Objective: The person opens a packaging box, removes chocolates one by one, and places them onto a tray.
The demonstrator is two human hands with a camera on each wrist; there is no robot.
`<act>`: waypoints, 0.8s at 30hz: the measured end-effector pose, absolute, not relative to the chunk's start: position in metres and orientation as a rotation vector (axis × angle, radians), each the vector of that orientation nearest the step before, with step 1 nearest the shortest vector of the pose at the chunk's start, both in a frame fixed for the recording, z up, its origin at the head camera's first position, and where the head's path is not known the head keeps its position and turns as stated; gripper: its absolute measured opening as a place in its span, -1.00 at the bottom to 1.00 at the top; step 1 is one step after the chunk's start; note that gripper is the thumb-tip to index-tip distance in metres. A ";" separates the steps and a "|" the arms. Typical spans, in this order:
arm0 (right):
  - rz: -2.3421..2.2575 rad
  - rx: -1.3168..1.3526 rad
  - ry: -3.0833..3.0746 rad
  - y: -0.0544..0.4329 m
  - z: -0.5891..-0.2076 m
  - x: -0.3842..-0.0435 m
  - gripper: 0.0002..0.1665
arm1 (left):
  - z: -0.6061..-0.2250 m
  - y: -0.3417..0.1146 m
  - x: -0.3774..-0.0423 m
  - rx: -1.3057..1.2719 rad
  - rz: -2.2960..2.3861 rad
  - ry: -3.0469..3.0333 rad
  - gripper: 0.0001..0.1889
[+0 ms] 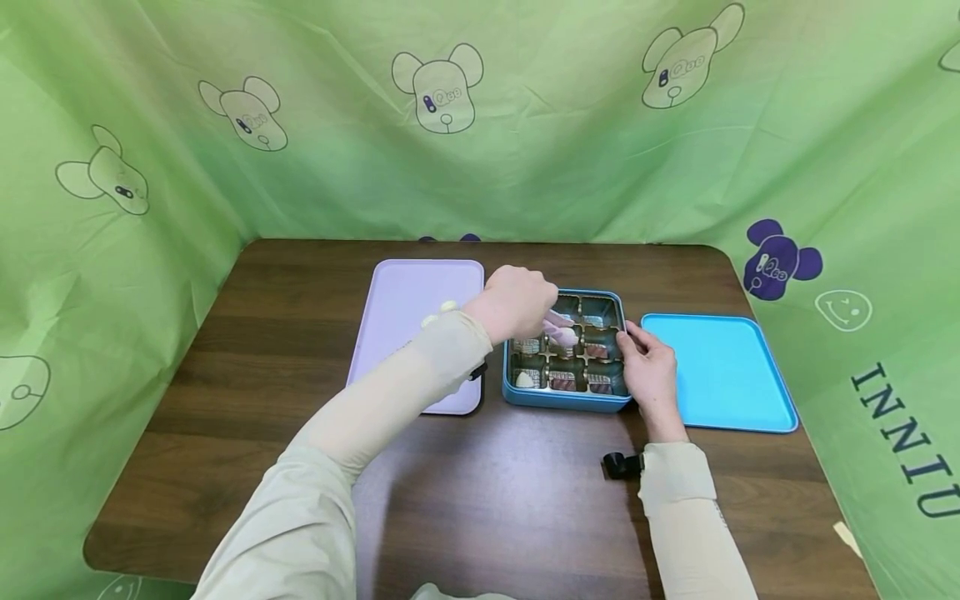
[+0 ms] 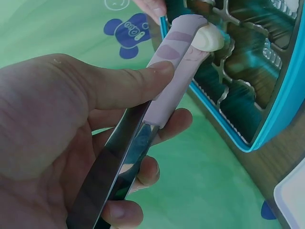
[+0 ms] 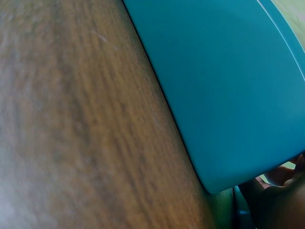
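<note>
Left hand grips tongs pinching white piece; right hand holds blue box at right. Likely placing step; next calls for controlled release.

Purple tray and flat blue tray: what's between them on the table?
The head view shows a blue compartment box there, with the right hand at its side and the left hand holding tongs over it.

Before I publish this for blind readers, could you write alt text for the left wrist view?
A person's left grip holds lilac-tipped metal tongs, with a rounded white piece between their tips, over an open blue box holding a dark compartmented tray. Part of the right grip shows at the top edge.
</note>
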State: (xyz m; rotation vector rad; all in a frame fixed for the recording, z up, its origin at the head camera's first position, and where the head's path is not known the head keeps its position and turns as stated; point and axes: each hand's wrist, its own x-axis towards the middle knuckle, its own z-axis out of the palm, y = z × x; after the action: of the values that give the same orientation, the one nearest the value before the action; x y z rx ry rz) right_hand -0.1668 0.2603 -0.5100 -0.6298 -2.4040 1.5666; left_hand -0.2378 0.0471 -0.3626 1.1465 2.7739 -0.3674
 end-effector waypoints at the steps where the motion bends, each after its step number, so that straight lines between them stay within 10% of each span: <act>1: 1.567 -0.632 -2.404 0.260 -0.510 -0.167 -0.45 | -0.361 0.046 -0.238 1.141 -0.359 2.777 -0.80; 24: 1.566 -0.651 -2.425 0.262 -0.508 -0.167 -0.44 | -0.344 0.009 -0.249 1.050 -0.164 2.868 -0.76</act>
State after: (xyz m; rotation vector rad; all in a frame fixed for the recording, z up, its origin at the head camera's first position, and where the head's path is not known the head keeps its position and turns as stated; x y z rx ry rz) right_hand -0.1666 0.2622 -0.5080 -0.6509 -2.4248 1.5662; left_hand -0.2488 0.0089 -0.3441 1.0497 2.8684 -0.1643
